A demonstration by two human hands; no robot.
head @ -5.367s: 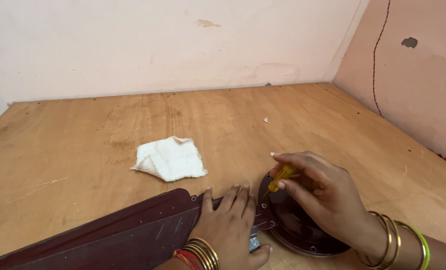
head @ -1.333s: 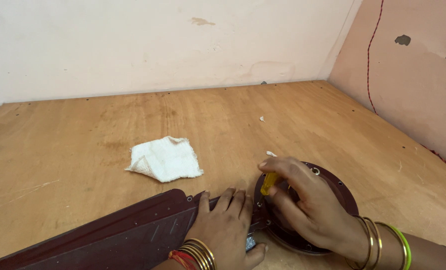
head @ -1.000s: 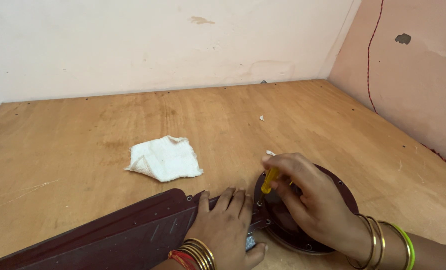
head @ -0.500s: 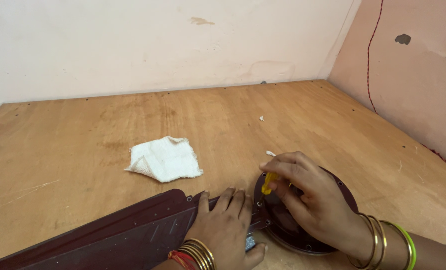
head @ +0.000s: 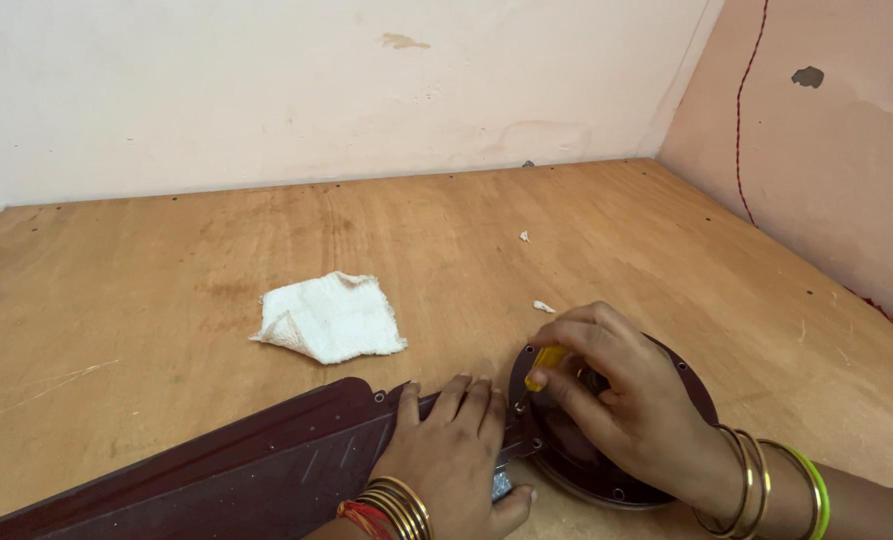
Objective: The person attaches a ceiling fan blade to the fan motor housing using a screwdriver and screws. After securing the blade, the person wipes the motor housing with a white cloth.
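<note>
1. The right hand (head: 632,410) pinches a small yellow-handled screwdriver (head: 542,368) between thumb and fingertips, its tip set down at the left rim of a round dark maroon motor housing (head: 689,392) lying at the near right of the wooden tabletop (head: 217,250).
2. The left hand (head: 454,455) lies flat with fingers pressed together on the root of a long maroon fan blade (head: 217,480), which runs from the housing toward the near left corner.
3. To do this step well, as I judge it: keep the driver upright over the screw head, press down firmly so the tip does not slip out, and let the flat hand bear steadily on the blade so nothing swivels — small turns of the fingers rather than of the whole wrist.
4. A crumpled white cloth (head: 331,318) lies well apart on the bare wood, farther off and to the left; two small white scraps (head: 544,306) lie just beyond the right hand.
5. Hard to make out — the screw itself is hidden under the driver tip and the fingers, so its kind and how far it stands proud cannot be told.
6. The housing's middle is covered by the right hand, and the blade's far end is cut off by the picture's lower left edge.
</note>
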